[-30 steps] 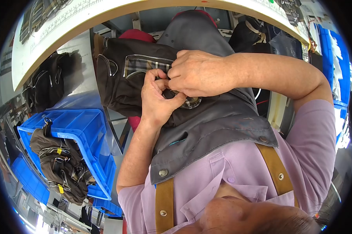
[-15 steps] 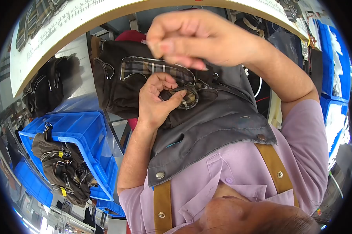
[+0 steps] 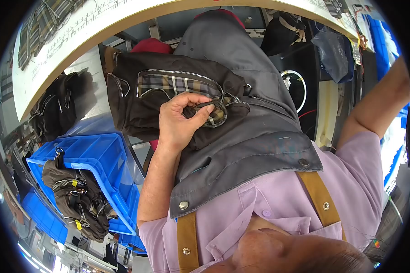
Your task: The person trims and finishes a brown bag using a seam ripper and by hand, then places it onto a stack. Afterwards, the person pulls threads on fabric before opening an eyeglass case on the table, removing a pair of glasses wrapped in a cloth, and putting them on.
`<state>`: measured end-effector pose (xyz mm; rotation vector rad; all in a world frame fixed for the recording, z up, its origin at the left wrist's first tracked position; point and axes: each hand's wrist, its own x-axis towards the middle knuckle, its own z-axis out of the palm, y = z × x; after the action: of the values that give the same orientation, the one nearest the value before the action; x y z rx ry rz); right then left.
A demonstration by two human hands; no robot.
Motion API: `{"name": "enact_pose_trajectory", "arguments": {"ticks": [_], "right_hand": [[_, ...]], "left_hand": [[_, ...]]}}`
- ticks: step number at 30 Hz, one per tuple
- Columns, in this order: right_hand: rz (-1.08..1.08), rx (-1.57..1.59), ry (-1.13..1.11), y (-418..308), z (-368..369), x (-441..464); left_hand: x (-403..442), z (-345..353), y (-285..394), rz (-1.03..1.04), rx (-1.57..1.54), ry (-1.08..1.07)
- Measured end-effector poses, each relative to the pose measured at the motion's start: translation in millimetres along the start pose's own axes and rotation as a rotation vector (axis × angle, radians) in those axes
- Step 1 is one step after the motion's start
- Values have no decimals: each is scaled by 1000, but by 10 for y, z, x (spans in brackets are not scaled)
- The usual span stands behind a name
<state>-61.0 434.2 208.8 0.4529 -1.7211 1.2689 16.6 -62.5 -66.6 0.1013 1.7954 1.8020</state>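
My left hand (image 3: 184, 118) pinches the rolled edge of a small round plaid-lined flap (image 3: 217, 114) on a dark brown cloth bag (image 3: 141, 111). The bag lies across my lap, on the grey apron (image 3: 241, 150). Silver zippers curve over its upper side around a plaid panel (image 3: 180, 85). My right forearm reaches out to the far right, and the hand at its end is outside the picture.
A white table edge with a ruler scale (image 3: 100, 18) arcs across the top. At left a blue crate (image 3: 93, 148) has brown bags (image 3: 80, 200) hanging over it. Another dark bag (image 3: 55, 107) lies on a metal surface. Blue bins (image 3: 382, 45) stand at right.
My right hand let go of the flap area, rose over the bag, then swung right out of view. My left hand keeps its pinch, and the round plaid flap now shows more fully.
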Motion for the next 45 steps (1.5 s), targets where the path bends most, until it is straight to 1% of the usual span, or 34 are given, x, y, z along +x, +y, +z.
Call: {"name": "enact_pose_trajectory", "arguments": {"ticks": [2, 3, 5, 7, 8, 11, 12, 13, 14, 15, 17, 18, 20, 23, 24, 25, 27, 30, 33, 34, 37, 38, 41, 42, 45], "right_hand": [[-147, -325, 149, 88, -568, 224], [-220, -489, 224, 91, -687, 261], [-154, -609, 181, -17, -318, -123], [-78, -751, 106, -131, 255, -599], [120, -587, -79, -236, 639, -894], [733, -276, -590, -450, 1464, -1895], [517, 2, -877, -342, 1649, -2113], [715, 23, -1016, -434, 1857, -2344], [618, 57, -1134, -376, 1993, -2503], [636, 40, -1260, -291, 2093, -2588], [609, 272, -1230, -79, 2180, -2899], [662, 254, -1279, -85, 2194, -2834], [775, 204, -1374, -131, 2178, -2649], [1056, 489, -1323, -176, 2170, -2686], [1132, 595, -1411, -191, 2178, -2697], [1036, 590, -1496, -175, 2181, -2723], [1108, 732, -1313, -285, 2243, -2704], [701, 513, -1030, -252, 2390, -2859], [-47, -101, -1060, -44, 2320, -2782], [-83, -152, -1155, -28, 2260, -2730], [171, 48, -1174, -50, 2123, -2833], [500, 222, -1163, -104, 2092, -2858], [865, 300, -1039, -303, 2140, -2889], [854, 287, -991, -331, 2191, -2893], [653, 182, -927, -229, 2264, -2995]], "left_hand": [[3, 4, 11, -10, 4, -2], [2, 7, 14, -15, 2, -5], [3, 13, 21, -23, 0, -4], [3, 25, 25, -34, 3, 0], [1, 28, 24, -29, 2, 3], [9, 49, 27, -17, 17, 5], [8, 50, 36, -14, 35, 6], [-6, 41, 39, -14, 54, 9], [-14, 30, 38, -8, 72, 0], [-18, 20, 37, 0, 89, -6], [-31, -16, 51, 12, 120, -11], [-36, -19, 60, 16, 129, -10], [-32, 0, 64, 13, 111, 1], [-12, -4, 59, 7, 77, 30], [-2, -1, 59, 13, 87, 26], [3, 1, 62, 19, 100, 22], [12, -5, 81, 14, 102, 10], [17, -6, 69, 17, 102, 5], [5, -2, 49, 20, 104, 16], [2, -12, 67, 9, 118, 3], [-10, -37, 73, 7, 143, -22], [4, -33, 72, 17, 147, -27], [31, -25, 67, 52, 155, -41], [40, -19, 70, 49, 151, -42], [36, -8, 82, 26, 147, -46]]}}
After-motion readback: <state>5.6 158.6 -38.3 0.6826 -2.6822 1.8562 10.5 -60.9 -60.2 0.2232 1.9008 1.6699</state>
